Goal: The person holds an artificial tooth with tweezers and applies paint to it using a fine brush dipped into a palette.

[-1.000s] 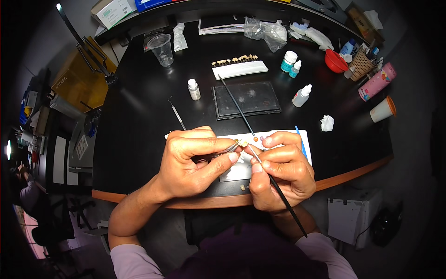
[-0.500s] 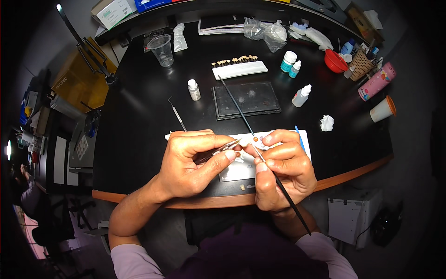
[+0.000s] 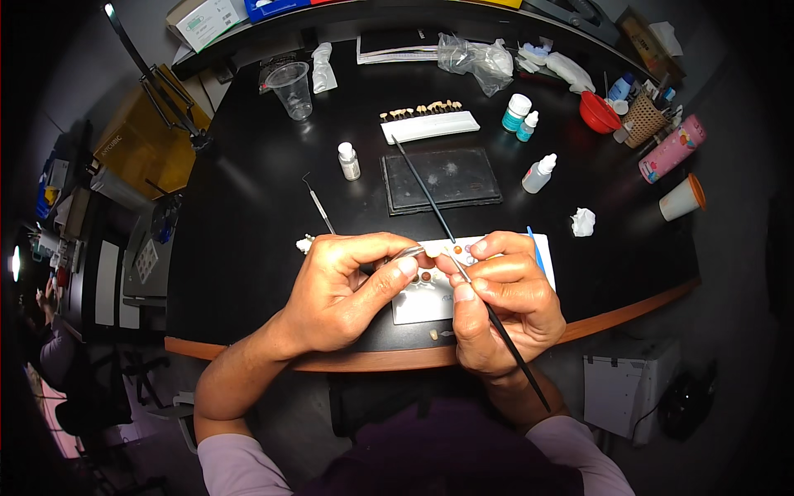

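Note:
My left hand (image 3: 347, 289) grips metal tweezers (image 3: 409, 255), with a small pale tooth-like piece (image 3: 432, 250) at their tips. My right hand (image 3: 513, 302) holds a thin black-handled brush (image 3: 506, 339), its fine tip at that piece. Beneath my hands lies a white palette sheet (image 3: 426, 306) with small coloured dots. A second brush (image 3: 422, 182) rests across a black slab (image 3: 397, 186), its far end on a white holder of tooth shade tabs (image 3: 430, 128). A metal probe (image 3: 321, 207) lies beyond my left hand.
Small bottles (image 3: 538, 174), a clear plastic cup (image 3: 294, 91), a red bowl (image 3: 597, 112), a pen basket (image 3: 645, 124), a pink bottle (image 3: 670, 149) and crumpled tissue (image 3: 583, 221) stand or lie around. A desk lamp (image 3: 161, 91) is at left; another person (image 3: 54, 339) sits further left.
My right hand and its brush have shifted a little to the right, the handle's end slightly higher. My left hand stays nearly in place. The whole view has moved very slightly.

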`<state>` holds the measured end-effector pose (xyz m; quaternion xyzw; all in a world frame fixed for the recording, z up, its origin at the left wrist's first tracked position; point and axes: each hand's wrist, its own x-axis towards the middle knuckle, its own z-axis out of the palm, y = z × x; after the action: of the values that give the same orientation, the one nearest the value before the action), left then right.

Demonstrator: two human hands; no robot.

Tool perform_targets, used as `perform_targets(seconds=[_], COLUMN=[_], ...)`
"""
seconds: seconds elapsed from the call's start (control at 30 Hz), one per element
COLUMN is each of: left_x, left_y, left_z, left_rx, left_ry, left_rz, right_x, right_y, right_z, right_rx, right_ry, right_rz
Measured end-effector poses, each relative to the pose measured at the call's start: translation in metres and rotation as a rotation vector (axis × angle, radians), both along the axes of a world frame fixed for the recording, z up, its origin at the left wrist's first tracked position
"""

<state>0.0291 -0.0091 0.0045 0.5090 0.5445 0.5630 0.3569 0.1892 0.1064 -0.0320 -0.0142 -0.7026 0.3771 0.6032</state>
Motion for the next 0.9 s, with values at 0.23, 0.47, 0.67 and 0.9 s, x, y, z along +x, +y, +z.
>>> perform_targets(seconds=[0.23,0.47,0.67,0.9], left_x=[0.000,0.001,-0.001,-0.002], left_y=[0.001,0.000,0.000,0.004], left_z=[0.000,0.000,-0.001,-0.014], left_rx=[0.019,0.030,-0.001,0.208], left_ry=[0.029,0.016,0.032,0.128], left_rz=[0.001,0.008,0.003,0.056], right_x=[0.001,0.001,0.001,0.003], right_y=[0.002,-0.001,0.000,-0.001], right_z=[0.003,0.006,0.003,0.007], right_rx=[0.030,0.025,0.019,0.012], right_ry=[-0.009,-0.011,0.004,0.017], right_rz=[-0.007,-0.011,-0.006,0.033])
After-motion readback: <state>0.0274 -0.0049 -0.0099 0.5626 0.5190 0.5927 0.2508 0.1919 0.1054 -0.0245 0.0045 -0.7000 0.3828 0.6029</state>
